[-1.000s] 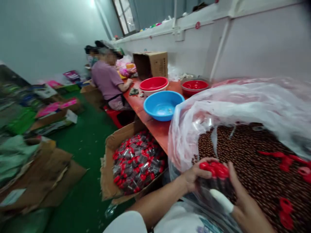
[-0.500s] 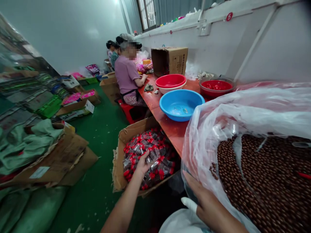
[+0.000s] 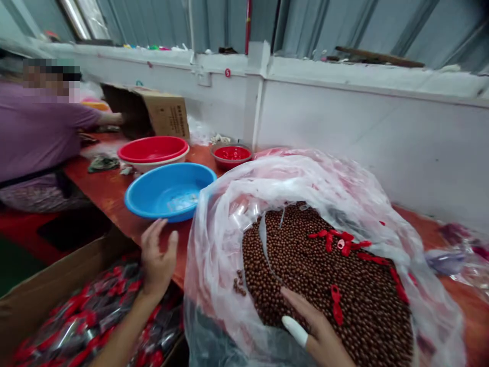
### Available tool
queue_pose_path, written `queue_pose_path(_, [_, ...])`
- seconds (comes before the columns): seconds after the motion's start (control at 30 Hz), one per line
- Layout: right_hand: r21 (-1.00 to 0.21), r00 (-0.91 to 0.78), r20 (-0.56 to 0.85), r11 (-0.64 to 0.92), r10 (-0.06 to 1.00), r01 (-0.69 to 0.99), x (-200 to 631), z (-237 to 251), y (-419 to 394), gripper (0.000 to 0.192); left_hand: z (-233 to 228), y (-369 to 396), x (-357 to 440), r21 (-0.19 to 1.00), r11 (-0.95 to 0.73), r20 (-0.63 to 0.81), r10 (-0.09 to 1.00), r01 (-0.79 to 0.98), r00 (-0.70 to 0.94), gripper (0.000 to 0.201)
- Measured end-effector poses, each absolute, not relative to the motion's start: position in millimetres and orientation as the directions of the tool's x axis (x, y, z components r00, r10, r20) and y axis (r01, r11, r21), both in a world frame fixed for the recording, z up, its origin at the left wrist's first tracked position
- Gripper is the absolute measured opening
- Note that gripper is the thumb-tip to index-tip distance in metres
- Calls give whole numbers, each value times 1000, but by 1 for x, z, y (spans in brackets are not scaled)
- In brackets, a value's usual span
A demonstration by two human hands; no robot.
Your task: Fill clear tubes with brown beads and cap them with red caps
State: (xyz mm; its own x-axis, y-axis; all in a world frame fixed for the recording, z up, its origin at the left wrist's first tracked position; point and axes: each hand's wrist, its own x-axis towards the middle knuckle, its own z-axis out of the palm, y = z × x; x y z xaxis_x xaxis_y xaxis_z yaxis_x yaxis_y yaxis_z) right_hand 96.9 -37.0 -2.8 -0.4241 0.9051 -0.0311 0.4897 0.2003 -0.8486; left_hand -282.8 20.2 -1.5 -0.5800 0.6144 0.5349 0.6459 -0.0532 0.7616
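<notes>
The large clear plastic bag (image 3: 305, 178) of brown beads (image 3: 321, 285) serves as landmark; it stands on the orange-red table (image 3: 110, 188), its mouth rolled open. The right hand (image 3: 319, 331) lies at the near edge of the bead heap, fingers spread flat and gripping nothing, a white finger cot (image 3: 295, 330) on the thumb; the beads lie directly under and beyond its fingertips. Loose red plastic pieces (image 3: 340, 242) rest on top of the beads, farther into the bag than this hand. The left hand (image 3: 157, 260) hovers just left of the bag, open and empty, fingers loosely raised, apart from the plastic. Below that hand, left of the bag and lower than the table edge, a cardboard box (image 3: 57, 275) holds red-capped packed items (image 3: 87, 321). Beyond the bag's left side stands a blue basin (image 3: 168, 191), then stacked red and white basins (image 3: 153, 152) and a small red-filled bowl (image 3: 232, 154). A person in purple (image 3: 34, 137) sits far left.
</notes>
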Motion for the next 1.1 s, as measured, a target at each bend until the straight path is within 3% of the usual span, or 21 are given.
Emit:
queue_pose_path(0.07, [-805,-321,44,224,946,550,118,-13,-32,41,21,38,-244,631,-264,637,713,730,-292,29])
queue_pose_path(0.17, [-692,-252,151,284,956,664,152,-32,-27,50,36,72,-184,580,-471,530,838,665,131,26])
queue_pose_path(0.27, [-577,-265,212,339,941,743,190,-55,-22,65,31,115,-130,566,-560,414,828,605,379,32])
queue_pose_path(0.4, [-508,-349,226,416,909,754,228,-86,-21,72,25,174,-62,557,-551,322,833,622,450,32])
queue_pose_path(0.53, [-492,-251,271,358,929,794,229,-93,-29,74,29,222,0,537,-479,261,877,694,403,30])
queue_pose_path(0.67, [-488,-110,268,233,957,841,218,-70,-32,64,25,249,35,538,-409,190,911,737,367,32])
queue_pose_path(0.87, [-509,111,285,52,952,859,244,-43,1,51,13,237,21,551,-480,83,845,682,528,27])
queue_pose_path(1.0, [-506,121,274,36,954,862,262,-36,35,49,14,211,1,586,-521,3,768,621,641,25])
queue_pose_path(1.1, [-489,106,297,55,949,871,263,-30,60,45,22,191,-10,639,-496,10,770,588,638,23])
